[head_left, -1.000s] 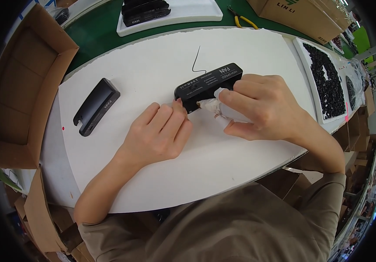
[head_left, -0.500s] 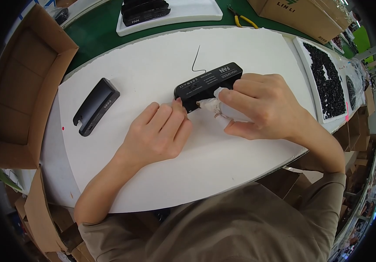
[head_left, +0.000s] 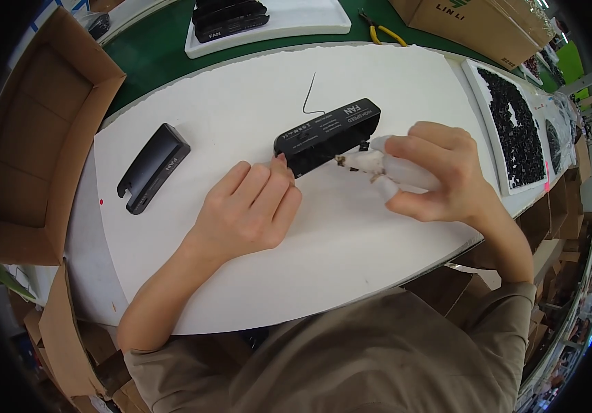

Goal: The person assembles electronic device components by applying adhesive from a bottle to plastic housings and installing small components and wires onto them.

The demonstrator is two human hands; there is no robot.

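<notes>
A black curved fan housing [head_left: 323, 131] lies on the white sheet with its hollow side facing me. My left hand [head_left: 248, 210] is closed, its fingertips pinching the housing's near left end. In my right hand [head_left: 444, 172] is a small white squeeze bottle [head_left: 409, 172], tilted with its stained, wrapped nozzle [head_left: 351, 162] pointing left. The nozzle tip stands just off the housing's lower edge. White covers sit on the right thumb and a fingertip. A small black piece [head_left: 364, 146] shows between the housing and that hand.
Another fan housing [head_left: 153, 168] lies at the left. Beyond my work are a thin bent wire [head_left: 307, 100], a white tray [head_left: 296, 31] of black housings and yellow-handled pliers [head_left: 382, 31]. A tray of small black parts [head_left: 512, 131] is at right; cardboard boxes [head_left: 24, 151] [head_left: 471, 27] stand around.
My right hand has drawn the bottle back to the right, away from the housing's hollow side. The left hand and the housing have stayed in place.
</notes>
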